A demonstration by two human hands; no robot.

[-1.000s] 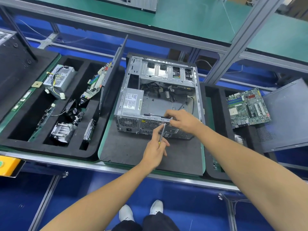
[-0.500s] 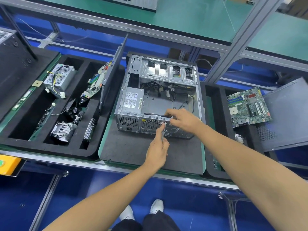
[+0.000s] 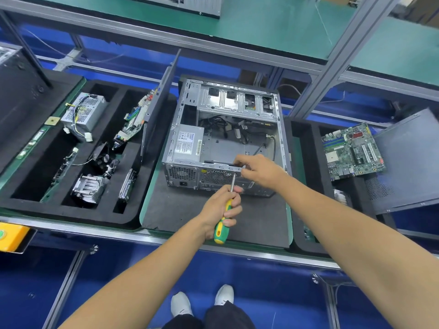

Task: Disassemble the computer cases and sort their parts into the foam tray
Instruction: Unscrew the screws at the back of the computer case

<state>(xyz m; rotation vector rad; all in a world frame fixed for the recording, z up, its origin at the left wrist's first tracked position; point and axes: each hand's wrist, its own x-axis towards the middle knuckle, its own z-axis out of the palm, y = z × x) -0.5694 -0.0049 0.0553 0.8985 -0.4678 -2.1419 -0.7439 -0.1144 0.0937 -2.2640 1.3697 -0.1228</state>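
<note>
Our left hand is wrapped tight round the green-and-yellow handle of the screwdriver, shaft angled up and away from us, tip right at the top rear rail of the computer case; our right hand reaches in from the right, forearm stretched across the black mat, fingers curled over that same rail and pinching it just beside the tip, bracing the metal, as far as we can judge. The case sits open side up on the mat, in the middle of the desk, and we can see a good deal is already out of it: the mainboard bay is bare metal with loose cables lying at the back. What is left inside, we reckon, is the power supply in the near left corner, the cabling and the drive cage at the far end. To our left the foam tray already holds a power unit, a circuit board, a fan, a finned heatsink and a drive on edge, with a side panel propped upright between tray and case. To our right a second foam tray carries a green motherboard and another panel. So we are well past halfway on this case, by our judgement, with a rear screw in hand.
</note>
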